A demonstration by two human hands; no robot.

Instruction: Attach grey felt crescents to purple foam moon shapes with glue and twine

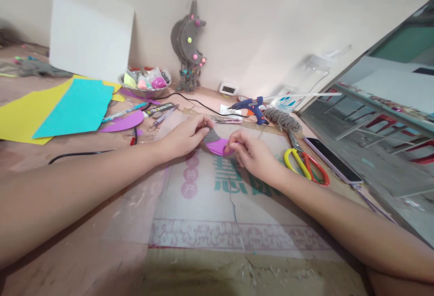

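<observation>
Between my hands, above a printed cardboard sheet, is a small purple crescent-shaped cutout (219, 147), partly covered in grey yarn (212, 136). My left hand (186, 135) pinches its grey-covered upper end between thumb and fingers. The purple lower right end meets the closed fingertips of my right hand (252, 153); whether a yarn strand is also in that pinch I cannot tell. Beyond the hands lie a blue glue gun (252, 106) and a bundle of grey yarn (283, 119). Scissors with yellow and red handles (307, 164) rest right of my right hand.
Yellow sheet (20, 112) and turquoise sheet (74, 108) lie at left near a purple offcut (125, 121). A bowl (145, 88) holds small packets. A grey moon ornament (190, 42) hangs on the wall. A phone (334, 160) lies near the table's right edge; a black cable (81, 153) crosses the left.
</observation>
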